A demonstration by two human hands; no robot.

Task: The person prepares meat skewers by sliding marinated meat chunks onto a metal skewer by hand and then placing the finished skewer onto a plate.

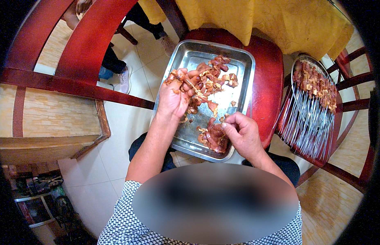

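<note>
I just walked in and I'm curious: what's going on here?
Someone is handling glistening reddish-brown meat chunks over a shiny rectangular metal tray. The bare left hand holds several; the right hand is pinched beside a pile in the tray's near corner. To the right, silvery metal skewers, loaded with meat, rest over a red chair.

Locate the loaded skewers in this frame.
In the head view, the loaded skewers lie at the right, over a red chair, to the right of the metal tray and right hand.
</note>
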